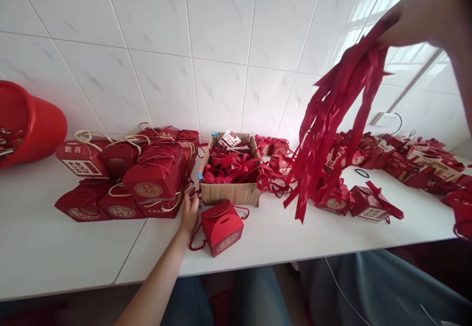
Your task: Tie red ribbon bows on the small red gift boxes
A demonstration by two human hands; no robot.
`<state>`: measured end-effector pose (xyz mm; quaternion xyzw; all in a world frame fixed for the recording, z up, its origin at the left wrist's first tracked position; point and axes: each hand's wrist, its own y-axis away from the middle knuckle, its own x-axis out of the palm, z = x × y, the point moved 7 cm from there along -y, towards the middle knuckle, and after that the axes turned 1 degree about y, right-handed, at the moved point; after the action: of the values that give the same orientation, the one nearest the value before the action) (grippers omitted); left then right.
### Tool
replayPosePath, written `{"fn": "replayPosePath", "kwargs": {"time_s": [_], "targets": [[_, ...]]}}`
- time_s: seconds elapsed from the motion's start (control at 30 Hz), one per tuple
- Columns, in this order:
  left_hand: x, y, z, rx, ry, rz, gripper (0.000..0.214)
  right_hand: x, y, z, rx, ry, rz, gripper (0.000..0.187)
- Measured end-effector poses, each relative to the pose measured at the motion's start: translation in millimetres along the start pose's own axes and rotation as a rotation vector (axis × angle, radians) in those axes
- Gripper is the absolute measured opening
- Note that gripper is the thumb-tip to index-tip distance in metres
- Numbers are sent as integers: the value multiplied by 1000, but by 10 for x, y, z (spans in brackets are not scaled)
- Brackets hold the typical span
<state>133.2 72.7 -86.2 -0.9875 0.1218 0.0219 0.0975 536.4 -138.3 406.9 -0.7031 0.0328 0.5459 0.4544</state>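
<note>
My right hand (416,18) is raised high at the upper right, closed around a bunch of long red ribbons (335,104) that hang down over the table. My left hand (190,212) rests by the front left corner of a cardboard box (230,194), its fingers stretched out and partly hidden between that box and the stacked gift boxes. Inside the cardboard box lie loose red ribbons (232,166) and a white printed card (230,139). Just right of my left hand stands a closed red gift box (222,227) with red cord handles.
Stacked red gift boxes (157,173) with rope handles stand at left, beyond them a red bucket (46,122). Ribboned boxes (368,203) and a heap of red packages (413,163) cover the right side. A socket strip (385,119) sits by the tiled wall. Another person's lap (398,286) shows at lower right.
</note>
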Motion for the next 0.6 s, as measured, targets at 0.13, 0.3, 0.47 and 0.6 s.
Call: {"fn": "replayPosePath", "kwargs": {"time_s": [0.13, 0.3, 0.47, 0.6], "targets": [[-8, -14, 10, 4, 18, -22, 46, 504, 257, 72, -21, 146, 238, 25], [-27, -22, 36, 9, 34, -42, 48, 1032, 342, 9, -59, 111, 562, 36], [-43, -38, 78, 20, 44, -52, 48, 1154, 224, -77, 13, -139, 547, 70], [-54, -70, 129, 28, 49, -60, 49, 1233, 82, -5, -146, -376, 532, 70]]}}
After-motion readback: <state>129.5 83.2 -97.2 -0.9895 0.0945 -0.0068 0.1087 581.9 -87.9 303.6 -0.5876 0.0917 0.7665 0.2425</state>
